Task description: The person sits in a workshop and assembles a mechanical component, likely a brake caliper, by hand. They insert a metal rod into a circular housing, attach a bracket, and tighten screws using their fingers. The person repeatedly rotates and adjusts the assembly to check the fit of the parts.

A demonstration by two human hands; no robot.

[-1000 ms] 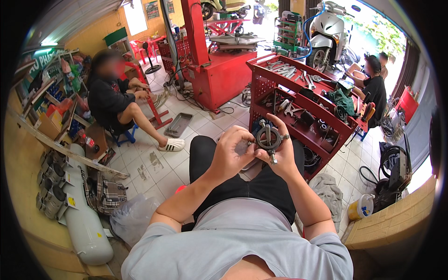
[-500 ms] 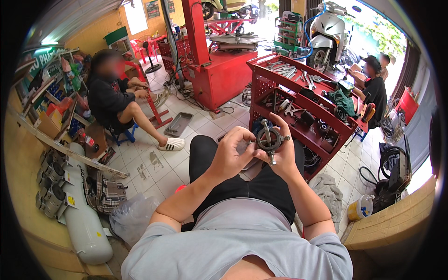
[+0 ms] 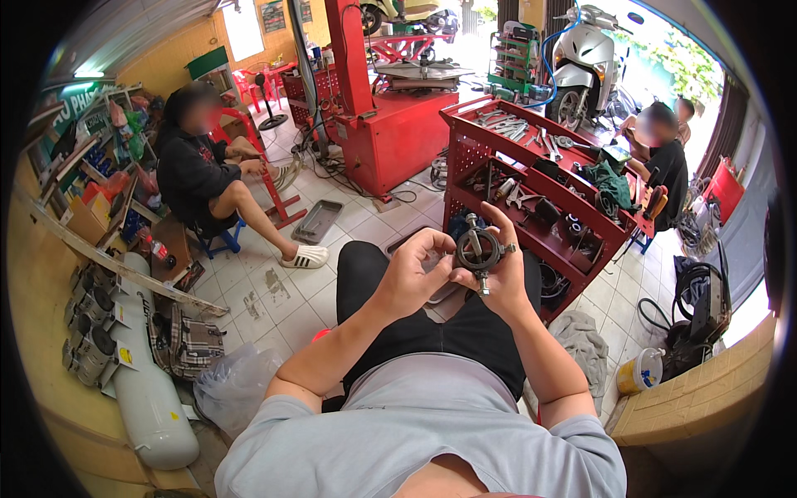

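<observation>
In front of my lap, both hands hold a dark ring-shaped metal part with a rod across its middle and bolt-like ends sticking out. My right hand cradles it from the right, with the index finger stretched up beside the ring and the thumb at its lower side. My left hand is curled at its left edge, thumb and fingertips pinched against the rim. What the part's underside looks like is hidden by my palm and fingers.
A red tool trolley with spanners stands just beyond my right hand. Metal trays lie on the tiled floor ahead. One person sits at the left, others at the right. A grey cylinder lies at lower left.
My hands and the ring-shaped part stay almost in place, with only a slight shift of the part. At the right, the person in black has changed head position.
</observation>
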